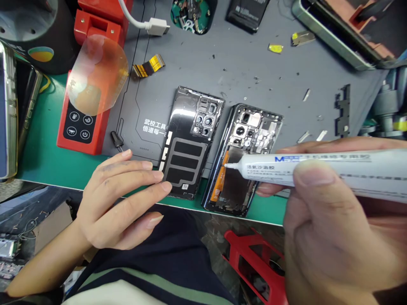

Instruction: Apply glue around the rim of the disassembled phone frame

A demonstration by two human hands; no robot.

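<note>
My right hand point(337, 212) grips a white glue tube point(273, 165) with blue and black print, its narrow nozzle pointing left. The tip hangs over the opened phone point(240, 169), near its orange flex cable point(219, 182); whether it touches cannot be made out. Inside that phone, camera openings and a dark battery area show. To its left lies a phone back cover point(186, 148), inner face up, with a grey looped strip. My left hand point(122, 199) has its fingers stretched out, fingertips at the cover's lower left edge.
A red device with buttons point(84, 123) stands at the left under a clear disc point(98, 76). A loose flex cable point(149, 66), a black battery point(247, 15) and small metal bits lie on the grey mat point(190, 59). A white cable plug point(158, 26) rests near the top.
</note>
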